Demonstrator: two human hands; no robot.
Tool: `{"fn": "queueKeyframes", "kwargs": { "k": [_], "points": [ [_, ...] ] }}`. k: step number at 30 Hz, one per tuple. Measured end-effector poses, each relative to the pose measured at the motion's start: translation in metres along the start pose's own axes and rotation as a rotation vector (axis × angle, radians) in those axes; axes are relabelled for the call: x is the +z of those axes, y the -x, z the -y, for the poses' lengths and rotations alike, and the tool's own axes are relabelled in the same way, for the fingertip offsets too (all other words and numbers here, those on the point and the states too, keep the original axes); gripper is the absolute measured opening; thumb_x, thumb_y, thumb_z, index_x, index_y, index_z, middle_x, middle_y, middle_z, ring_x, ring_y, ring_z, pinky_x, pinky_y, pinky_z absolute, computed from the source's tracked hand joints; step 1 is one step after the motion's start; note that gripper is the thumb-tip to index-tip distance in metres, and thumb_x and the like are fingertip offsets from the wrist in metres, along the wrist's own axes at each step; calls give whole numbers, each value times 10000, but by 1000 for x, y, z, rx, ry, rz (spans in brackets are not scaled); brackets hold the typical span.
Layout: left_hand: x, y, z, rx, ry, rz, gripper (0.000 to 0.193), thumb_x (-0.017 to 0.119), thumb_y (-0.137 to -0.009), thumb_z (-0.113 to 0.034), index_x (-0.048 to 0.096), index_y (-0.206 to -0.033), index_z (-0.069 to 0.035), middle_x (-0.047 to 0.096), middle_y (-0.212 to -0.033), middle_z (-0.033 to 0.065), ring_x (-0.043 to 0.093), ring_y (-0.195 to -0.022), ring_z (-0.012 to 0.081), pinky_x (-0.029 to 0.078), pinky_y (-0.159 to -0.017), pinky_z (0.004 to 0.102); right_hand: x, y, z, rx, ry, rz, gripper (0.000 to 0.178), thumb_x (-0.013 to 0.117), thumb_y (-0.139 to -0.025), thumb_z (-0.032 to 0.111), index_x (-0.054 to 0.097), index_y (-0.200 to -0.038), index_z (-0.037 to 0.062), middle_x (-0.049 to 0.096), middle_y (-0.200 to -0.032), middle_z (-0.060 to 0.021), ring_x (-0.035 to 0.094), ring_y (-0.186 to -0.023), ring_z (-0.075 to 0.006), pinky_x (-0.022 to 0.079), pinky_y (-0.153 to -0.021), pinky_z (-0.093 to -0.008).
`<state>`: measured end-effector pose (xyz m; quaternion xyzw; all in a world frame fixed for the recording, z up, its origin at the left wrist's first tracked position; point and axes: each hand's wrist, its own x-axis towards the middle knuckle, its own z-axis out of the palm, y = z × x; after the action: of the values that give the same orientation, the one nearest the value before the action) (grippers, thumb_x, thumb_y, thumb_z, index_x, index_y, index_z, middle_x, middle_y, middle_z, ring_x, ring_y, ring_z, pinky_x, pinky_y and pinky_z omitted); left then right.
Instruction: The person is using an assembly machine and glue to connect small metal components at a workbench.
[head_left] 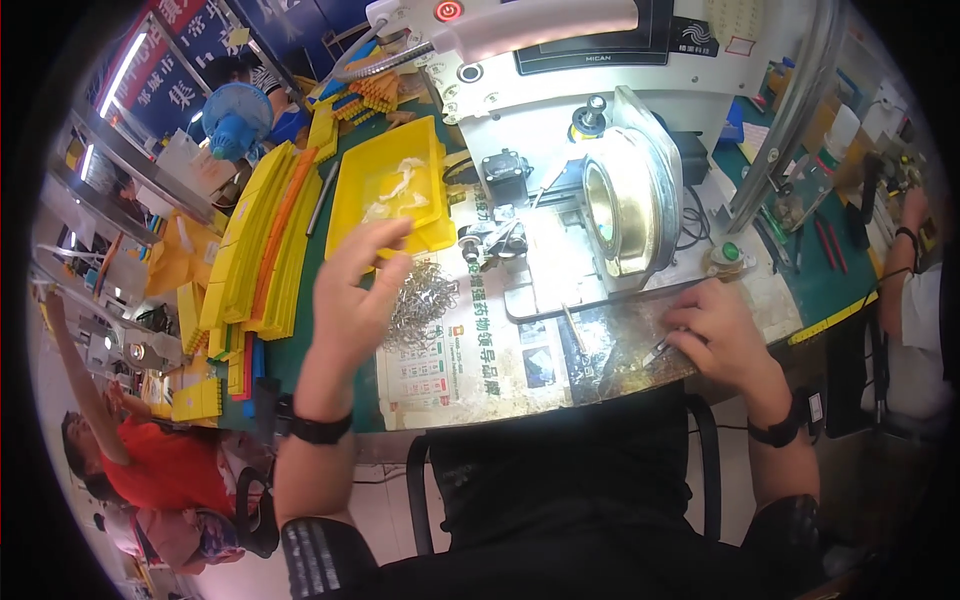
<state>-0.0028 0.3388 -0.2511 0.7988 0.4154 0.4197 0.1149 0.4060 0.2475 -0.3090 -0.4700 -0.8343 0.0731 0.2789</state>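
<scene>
My left hand [355, 290] is raised beside a heap of small silvery metal pieces [425, 308], its fingers stretched out and apart. Nothing shows between them. The front of a yellow plastic bin [338, 215] lies just beyond the fingertips. On the right, near the front edge of the worktable, my right hand [718, 335] has its fingers closed on a thin tool [655, 353]; only the slim metallic tip shows. Between the hands stands a bench machine with a bright round metal ring [603, 208] and a small clamp-like fixture [492, 238]. Another thin rod [574, 328] lies below it.
Stacks of yellow and orange strips [262, 245] rise at the left. A green button [730, 253] sits right of the machine, near red-handled pliers [832, 245]. A person in red [175, 460] is at the lower left; another person's arm [912, 215] shows at the right.
</scene>
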Motion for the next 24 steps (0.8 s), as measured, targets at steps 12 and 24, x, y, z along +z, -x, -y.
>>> {"fn": "queueKeyframes", "kwargs": {
  "k": [12,24],
  "points": [
    [39,7,16,-660,1060,189,175,598,-1004,-146,690,-1056,-7,646,-829,20,566,-698,77,449,-666,202,13,-13,50,71,-446,66,150,722,-859,95,597,-928,47,614,-809,-76,594,-711,-246,476,-665,-352],
    [48,-16,-41,-14,972,76,157,597,-1010,-137,620,-964,10,679,-1025,132,636,-927,178,487,-858,299,66,-111,108,394,-1416,-59,281,400,-1081,247,556,-959,48,452,-690,35,377,-587,-47,342,-542,-221]
  ]
}}
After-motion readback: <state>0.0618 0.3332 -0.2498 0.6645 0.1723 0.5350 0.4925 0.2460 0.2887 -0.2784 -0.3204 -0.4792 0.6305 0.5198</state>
